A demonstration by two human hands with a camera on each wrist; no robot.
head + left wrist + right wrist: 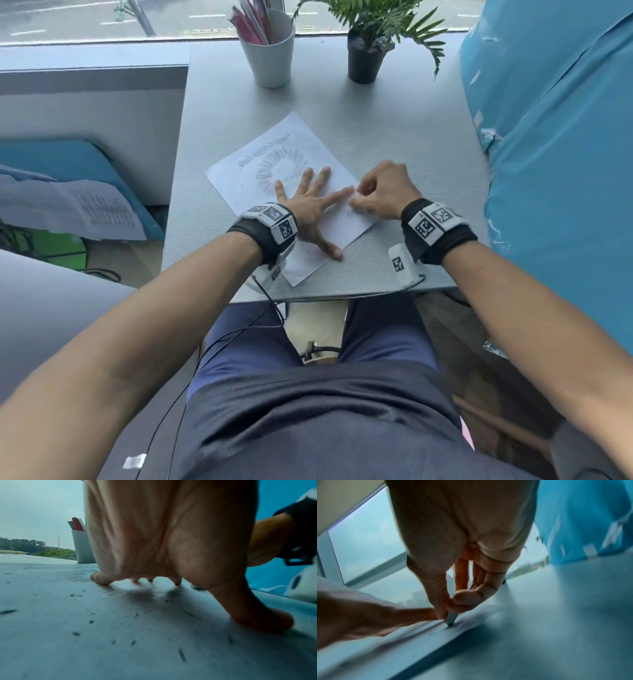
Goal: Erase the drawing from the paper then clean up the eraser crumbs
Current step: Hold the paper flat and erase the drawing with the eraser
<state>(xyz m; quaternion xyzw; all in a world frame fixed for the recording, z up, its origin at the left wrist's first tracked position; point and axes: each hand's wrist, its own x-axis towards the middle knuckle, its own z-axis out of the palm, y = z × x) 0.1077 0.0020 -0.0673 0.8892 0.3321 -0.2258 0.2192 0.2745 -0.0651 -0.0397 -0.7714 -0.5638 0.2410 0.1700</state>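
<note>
The paper point(301, 192) is seen lying flat on the grey tabletop point(394, 130), turned diagonally, its long axis running from the near edge of the tabletop up toward the far left, with the pencil drawing point(279, 164) on its far half. It is pinned by the left hand point(308, 209), whose fingers are spread straight and pressed flat on the sheet, nothing being held. The right hand point(383, 192) is placed at the sheet's right edge with its grip closed on a small eraser point(451, 618). From the head view the eraser is almost hidden by the curled fingers; only the right wrist view shows it pinched between thumb and fingertip, upright, its darkened tip set on the paper just beside the left index finger. Only the left wrist view shows dark eraser crumbs point(76, 633) scattered over the sheet. A white cup of pens point(269, 51) and a potted plant point(368, 51) stand at the far edge, well apart from the paper; blue wrapped material point(555, 137) rises on the right.
</note>
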